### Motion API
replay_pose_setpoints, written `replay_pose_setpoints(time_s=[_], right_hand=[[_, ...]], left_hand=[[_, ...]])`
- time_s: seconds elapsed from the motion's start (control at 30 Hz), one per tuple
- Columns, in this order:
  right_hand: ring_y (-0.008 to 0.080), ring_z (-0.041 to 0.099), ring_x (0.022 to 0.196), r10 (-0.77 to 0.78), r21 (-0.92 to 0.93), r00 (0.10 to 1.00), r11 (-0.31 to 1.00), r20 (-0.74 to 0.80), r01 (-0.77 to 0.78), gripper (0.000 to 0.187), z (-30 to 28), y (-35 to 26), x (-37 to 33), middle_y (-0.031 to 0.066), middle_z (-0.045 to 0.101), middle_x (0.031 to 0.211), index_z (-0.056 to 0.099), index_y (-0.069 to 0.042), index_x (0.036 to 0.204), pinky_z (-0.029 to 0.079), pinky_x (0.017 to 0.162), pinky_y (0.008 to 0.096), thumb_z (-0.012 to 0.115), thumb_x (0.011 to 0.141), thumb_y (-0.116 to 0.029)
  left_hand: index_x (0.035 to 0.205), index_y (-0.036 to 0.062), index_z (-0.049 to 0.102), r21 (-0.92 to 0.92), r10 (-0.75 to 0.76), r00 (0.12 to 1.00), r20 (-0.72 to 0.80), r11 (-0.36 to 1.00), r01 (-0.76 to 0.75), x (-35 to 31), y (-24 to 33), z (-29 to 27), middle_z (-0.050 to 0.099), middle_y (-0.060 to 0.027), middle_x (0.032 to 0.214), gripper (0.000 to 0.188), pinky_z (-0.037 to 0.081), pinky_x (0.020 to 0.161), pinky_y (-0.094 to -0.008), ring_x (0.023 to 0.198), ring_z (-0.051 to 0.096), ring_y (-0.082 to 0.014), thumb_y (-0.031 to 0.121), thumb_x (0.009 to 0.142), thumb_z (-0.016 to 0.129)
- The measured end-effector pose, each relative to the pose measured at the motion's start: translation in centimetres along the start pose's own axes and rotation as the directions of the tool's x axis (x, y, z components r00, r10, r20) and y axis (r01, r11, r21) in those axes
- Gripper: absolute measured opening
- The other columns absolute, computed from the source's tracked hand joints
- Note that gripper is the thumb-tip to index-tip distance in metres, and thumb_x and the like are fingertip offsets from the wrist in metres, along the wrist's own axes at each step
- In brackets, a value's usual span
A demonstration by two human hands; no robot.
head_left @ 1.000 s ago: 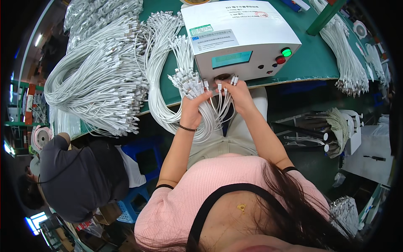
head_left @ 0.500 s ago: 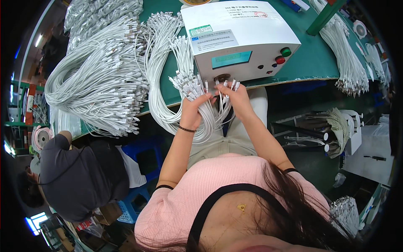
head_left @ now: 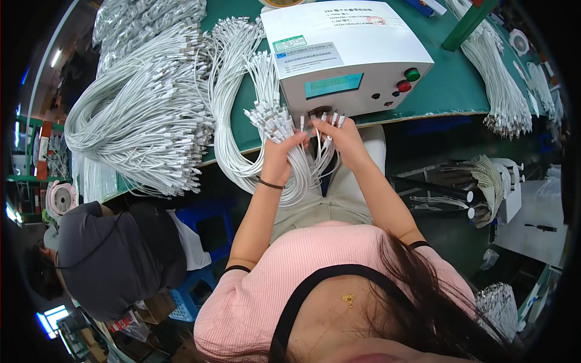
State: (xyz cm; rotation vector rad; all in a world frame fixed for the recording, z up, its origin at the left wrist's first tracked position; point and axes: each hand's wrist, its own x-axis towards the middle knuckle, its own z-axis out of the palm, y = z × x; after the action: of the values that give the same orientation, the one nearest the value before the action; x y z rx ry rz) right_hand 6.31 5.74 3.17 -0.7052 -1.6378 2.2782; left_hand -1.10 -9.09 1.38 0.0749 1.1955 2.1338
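Observation:
A white box-shaped machine (head_left: 339,54) with a lit screen stands at the bench edge, a dark round opening (head_left: 319,111) low on its front. Just before that opening, my left hand (head_left: 279,162) is closed on white USB cables, its thumb reaching toward one upright plug (head_left: 302,122). A thick cluster of plugs (head_left: 271,121) leans beside that hand, and the cables loop down below it. My right hand (head_left: 346,140) is closed around a few more white cables, whose plugs (head_left: 334,118) point up toward the machine. Its thumb and index finger almost meet the left hand's fingertips.
A large heap of bundled white cables (head_left: 145,109) covers the bench's left side. More bundles (head_left: 493,91) hang over its right edge near a green post (head_left: 469,27). At left sits another person (head_left: 118,260) in dark clothing. A blue stool (head_left: 209,221) stands between us.
Both hands have shifted very slightly, and the upright plug by my left hand has moved a little to the right and up. The figures on the machine's screen look different.

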Motion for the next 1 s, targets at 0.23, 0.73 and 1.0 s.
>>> replay_pose_setpoints(time_s=[0.23,0.73,1.0], right_hand=[[0.0111,0.061,0.069,0.021,0.032,1.0,0.999,0.0,-0.021,0.016,0.0,0.8,-0.5,0.0059,0.067,0.076,0.066,0.001,0.089,0.045,0.063,0.0257,0.068,0.083,-0.014],[0.0106,0.059,0.069,0.023,0.0,0.988,1.0,0.156,-0.024,0.017,-0.1,0.1,0.3,0.0054,0.066,0.075,0.067,0.0,0.089,0.045,0.065,0.0234,0.069,0.082,-0.015],[0.0103,0.06,0.073,0.009,-0.138,0.982,0.99,0.187,0.017,0.022,-0.1,0.9,-1.1,0.0047,0.067,0.078,0.068,0.002,0.093,0.046,0.069,0.0235,0.068,0.084,-0.018]], left_hand=[[0.092,0.0019,0.053,0.031,-0.019,1.0,0.008,0.999,0.018,-0.5,-0.3,0.2,0.062,-0.0085,0.082,0.022,0.052,0.066,-0.0311,0.074,0.064,-0.0194,-0.002,0.077,0.068],[0.095,0.0009,0.056,0.043,-0.012,0.999,0.038,0.999,0.01,0.0,-0.2,0.1,0.063,-0.0084,0.083,0.021,0.052,0.067,-0.0318,0.074,0.063,-0.0194,-0.003,0.078,0.067],[0.096,-0.0012,0.058,0.014,-0.124,0.991,0.05,0.992,0.123,-0.6,0.6,-1.0,0.064,-0.0085,0.088,0.019,0.053,0.07,-0.0318,0.078,0.064,-0.0182,-0.001,0.079,0.066]])
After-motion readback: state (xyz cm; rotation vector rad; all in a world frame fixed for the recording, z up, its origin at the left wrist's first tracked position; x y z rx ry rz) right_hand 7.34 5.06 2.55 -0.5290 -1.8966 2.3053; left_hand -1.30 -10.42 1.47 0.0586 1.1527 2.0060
